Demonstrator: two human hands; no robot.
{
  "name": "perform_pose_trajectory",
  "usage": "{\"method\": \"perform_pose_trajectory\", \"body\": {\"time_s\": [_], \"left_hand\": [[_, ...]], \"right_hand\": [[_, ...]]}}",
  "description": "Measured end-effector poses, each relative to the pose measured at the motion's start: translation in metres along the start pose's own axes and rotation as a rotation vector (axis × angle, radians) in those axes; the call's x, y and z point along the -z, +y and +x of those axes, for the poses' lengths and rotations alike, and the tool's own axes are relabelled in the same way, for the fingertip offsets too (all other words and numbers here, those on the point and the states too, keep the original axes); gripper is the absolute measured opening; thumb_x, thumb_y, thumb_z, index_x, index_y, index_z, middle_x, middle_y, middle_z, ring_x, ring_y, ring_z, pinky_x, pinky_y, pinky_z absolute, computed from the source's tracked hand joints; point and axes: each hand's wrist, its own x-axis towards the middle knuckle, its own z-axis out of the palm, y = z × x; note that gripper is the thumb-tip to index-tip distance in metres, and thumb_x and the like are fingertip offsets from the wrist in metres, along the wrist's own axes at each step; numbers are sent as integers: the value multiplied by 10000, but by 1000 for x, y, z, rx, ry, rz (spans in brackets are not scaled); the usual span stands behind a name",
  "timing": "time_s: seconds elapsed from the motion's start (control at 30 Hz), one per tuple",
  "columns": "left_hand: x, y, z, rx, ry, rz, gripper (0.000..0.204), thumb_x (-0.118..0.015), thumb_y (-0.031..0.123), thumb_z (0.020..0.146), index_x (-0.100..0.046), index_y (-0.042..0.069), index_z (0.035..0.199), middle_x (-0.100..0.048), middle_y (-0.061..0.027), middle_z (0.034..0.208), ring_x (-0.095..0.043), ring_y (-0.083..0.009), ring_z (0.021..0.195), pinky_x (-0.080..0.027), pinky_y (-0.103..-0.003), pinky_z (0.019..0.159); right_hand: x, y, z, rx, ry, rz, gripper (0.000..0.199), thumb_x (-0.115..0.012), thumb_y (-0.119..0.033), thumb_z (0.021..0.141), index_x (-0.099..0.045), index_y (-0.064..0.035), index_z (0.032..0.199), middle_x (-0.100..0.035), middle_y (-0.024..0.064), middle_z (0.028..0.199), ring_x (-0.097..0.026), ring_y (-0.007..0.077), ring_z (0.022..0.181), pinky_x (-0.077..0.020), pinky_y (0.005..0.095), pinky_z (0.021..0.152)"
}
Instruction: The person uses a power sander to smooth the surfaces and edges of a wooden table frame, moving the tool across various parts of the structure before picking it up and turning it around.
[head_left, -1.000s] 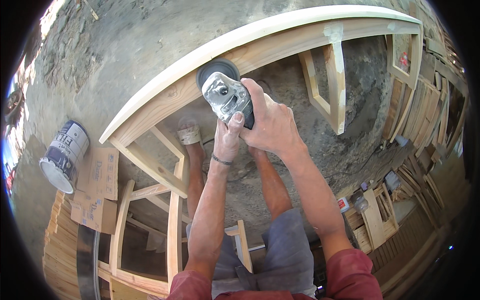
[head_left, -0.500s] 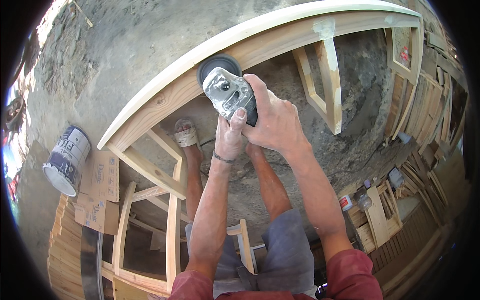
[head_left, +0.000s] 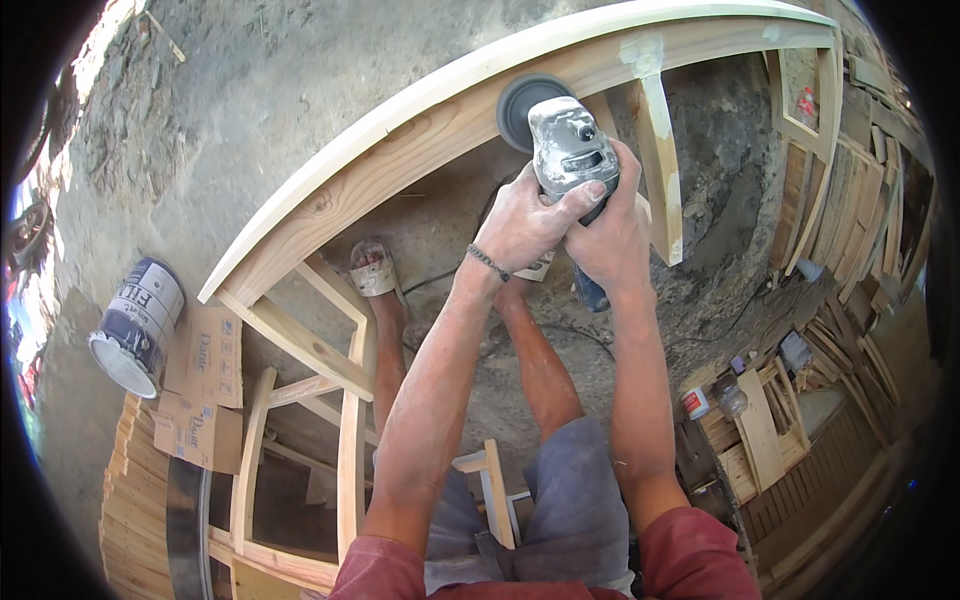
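- Both our hands are closed around a grey power tool (head_left: pixel 563 145), its body coated with white dust.
- Our left hand (head_left: pixel 522 222) wraps the tool's left side, the thumb lying across its body; a dark braided bracelet (head_left: pixel 488 262) circles that wrist.
- Our right hand (head_left: pixel 612 240) grips the tool's right side, its index finger stretched up along the body; the two hands touch.
- The tool's round dark disc (head_left: pixel 513 112) overlaps the side face of a long curved board (head_left: pixel 400 165), about midway between the board's left and right ends and over its inner edge; we cannot tell how hard it presses.
- Along the board's outer edge runs a pale strip (head_left: pixel 330 150), and a whitish patch (head_left: pixel 643 55) marks the face to the right of the disc.
- At the board's left corner we see a wooden leg frame (head_left: pixel 290 335) joined on; another wooden upright (head_left: pixel 657 165) meets the inner edge below the patch.
- Beyond the left corner, a dark blue and white can (head_left: pixel 140 320) sits on the floor (head_left: pixel 200 60), just beside a cardboard box (head_left: pixel 205 430).
- Near our left forearm is a second wooden frame (head_left: pixel 350 470).
- Past the board's right corner we have piled wood pieces (head_left: pixel 845 220).
- Our two feet are on the floor inside the board's curve, the left in a sandal (head_left: pixel 372 275).
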Motion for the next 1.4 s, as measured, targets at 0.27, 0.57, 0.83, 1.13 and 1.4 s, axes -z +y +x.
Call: {"method": "perform_pose_trajectory", "body": {"time_s": [0.27,0.57,0.83,1.13,1.4], "left_hand": [[37,-34,-64,-94,194,-258,757,-688,553,927,-561,-47,1371,-655,-119,1280,-597,-198,1205,-467,-362,1056],[50,-74,-90,-121,291,-279,914,-525,684,955,-385,0,1544,-505,-129,1497,-502,-270,1378,-394,-425,1172],[7,-23,-32,-111,199,-330,727,-683,530,940,-563,-47,1365,-651,-104,1268,-600,-178,1172,-470,-354,1036],[-31,-3,11,-67,104,-231,711,-716,531,915,-592,-41,1318,-686,-108,1159,-619,-173,1111,-486,-348,1001],[-68,10,49,-72,24,-200,761,-750,526,885,-574,-62,1334,-680,-154,1235,-628,-205,1161,-483,-345,1020]], "right_hand": [[-45,-32,-24,122,-232,-69,836,-730,-422,841,-309,-98,1486,-681,302,967,-718,496,835,-602,525,697],[-54,-52,-30,196,-368,-96,787,-726,-386,845,-367,-84,1477,-677,287,954,-722,473,816,-599,534,709],[-7,-21,9,144,-253,-110,832,-736,-392,818,-335,-108,1490,-695,297,1014,-714,496,867,-588,559,763],[35,8,33,69,-190,-94,806,-743,-352,814,-330,-93,1455,-712,280,1015,-711,498,910,-573,559,784],[64,39,48,42,-56,-60,793,-760,-343,815,-340,-109,1447,-713,291,989,-704,507,899,-564,563,781]]}}
